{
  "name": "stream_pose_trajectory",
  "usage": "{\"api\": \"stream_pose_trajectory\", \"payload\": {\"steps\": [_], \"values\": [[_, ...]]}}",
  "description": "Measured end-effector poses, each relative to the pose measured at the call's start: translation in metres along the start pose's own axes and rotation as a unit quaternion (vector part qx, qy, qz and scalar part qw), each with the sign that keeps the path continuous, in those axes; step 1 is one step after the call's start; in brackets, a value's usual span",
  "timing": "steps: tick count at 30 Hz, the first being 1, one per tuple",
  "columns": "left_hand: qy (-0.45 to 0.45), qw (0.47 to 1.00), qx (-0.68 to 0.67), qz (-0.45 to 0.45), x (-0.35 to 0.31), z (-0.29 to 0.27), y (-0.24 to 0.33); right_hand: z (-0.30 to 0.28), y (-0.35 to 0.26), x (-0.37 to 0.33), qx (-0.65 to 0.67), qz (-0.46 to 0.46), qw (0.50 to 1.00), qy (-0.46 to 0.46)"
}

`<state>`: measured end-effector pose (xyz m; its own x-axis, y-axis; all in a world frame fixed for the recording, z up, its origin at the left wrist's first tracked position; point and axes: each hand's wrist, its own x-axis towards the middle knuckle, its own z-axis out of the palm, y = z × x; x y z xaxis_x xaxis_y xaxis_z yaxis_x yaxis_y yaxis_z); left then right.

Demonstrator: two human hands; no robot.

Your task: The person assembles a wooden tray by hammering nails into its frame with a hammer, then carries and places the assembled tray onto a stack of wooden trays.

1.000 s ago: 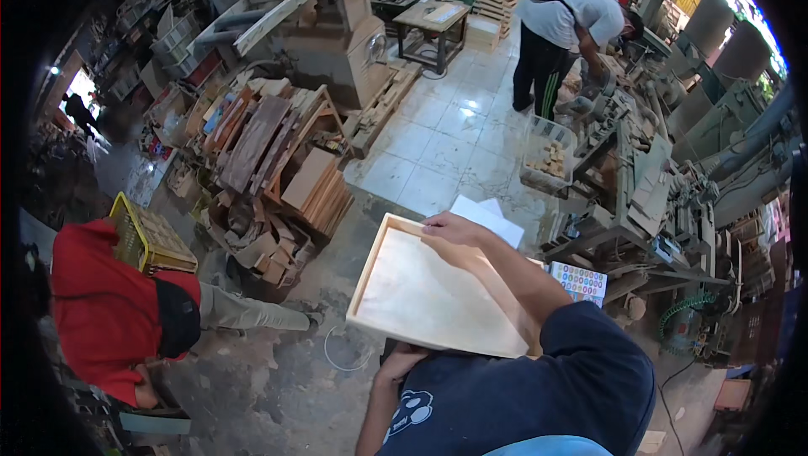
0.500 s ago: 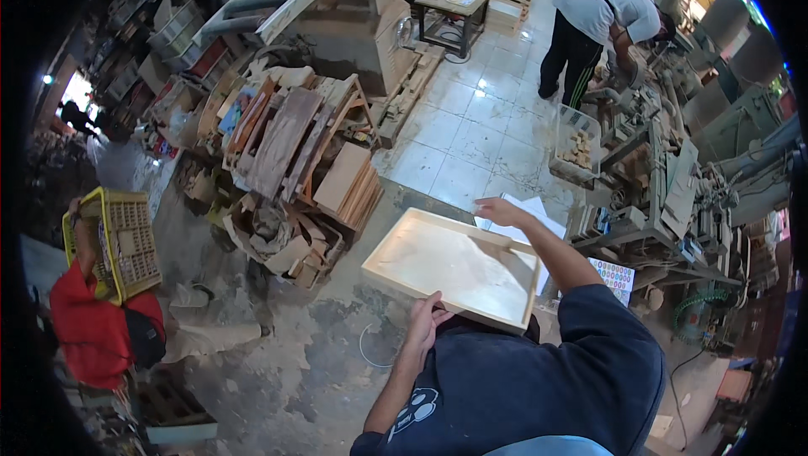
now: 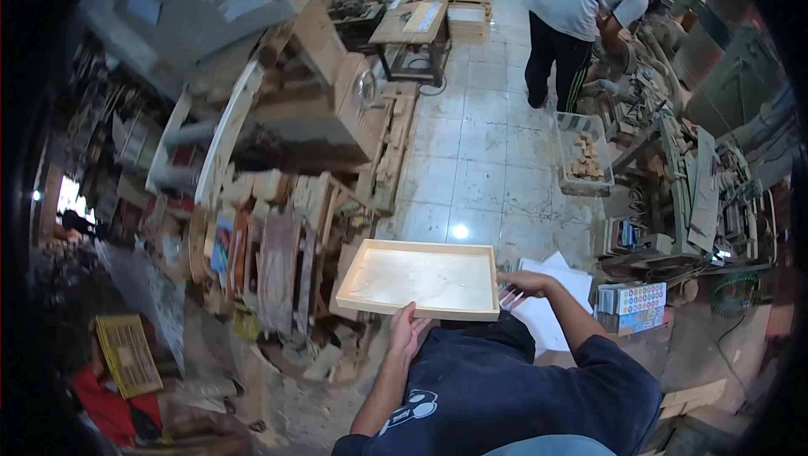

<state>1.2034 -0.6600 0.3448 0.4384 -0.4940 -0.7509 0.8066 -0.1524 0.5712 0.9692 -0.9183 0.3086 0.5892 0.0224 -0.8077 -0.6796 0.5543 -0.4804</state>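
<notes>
A shallow pale wooden tray with low walls is held out in front of me, its inner face upward. My left hand grips its near wall, thumb on the rim and fingers underneath. Beside the tray's right end is my right hand, its fingers apart and pointing at that wall. Whether those fingertips touch the wood I cannot tell. White paper sheets lie below my right hand.
A person in a white shirt bends over at the far right, near a plastic crate of wood blocks. At lower left, a person in red has a yellow crate. Stacked boards stand to the left; a small table farther back.
My right hand has come from beyond the tray's far side to its right end. The tray has turned so its long side lies nearly crosswise. My view has swung round.
</notes>
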Motion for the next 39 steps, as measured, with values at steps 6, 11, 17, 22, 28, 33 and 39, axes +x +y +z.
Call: {"api": "stream_pose_trajectory", "payload": {"steps": [6,11,17,22,28,33,39], "values": [[-0.085,0.994,0.056,-0.036,0.103,0.081,0.079,-0.035,-0.067,0.016,0.103,-0.073,0.992,0.026],[-0.138,0.984,0.086,-0.067,0.193,0.155,0.119,-0.074,-0.126,0.031,0.158,-0.080,0.979,0.098],[-0.166,0.970,0.149,-0.097,0.318,0.253,0.176,-0.142,-0.196,0.081,0.215,-0.077,0.952,0.201],[-0.182,0.957,0.185,-0.131,0.411,0.358,0.240,-0.233,-0.263,0.124,0.132,0.027,0.945,0.299],[-0.250,0.925,0.272,-0.086,0.505,0.494,0.336,-0.293,-0.437,0.118,0.239,-0.073,0.911,0.328],[-0.263,0.929,0.253,-0.062,0.610,0.572,0.380,-0.405,-0.534,0.166,0.263,-0.108,0.898,0.335],[-0.186,0.937,0.295,0.009,0.763,0.565,0.416,-0.571,-0.657,0.231,0.276,-0.115,0.913,0.279]]}}
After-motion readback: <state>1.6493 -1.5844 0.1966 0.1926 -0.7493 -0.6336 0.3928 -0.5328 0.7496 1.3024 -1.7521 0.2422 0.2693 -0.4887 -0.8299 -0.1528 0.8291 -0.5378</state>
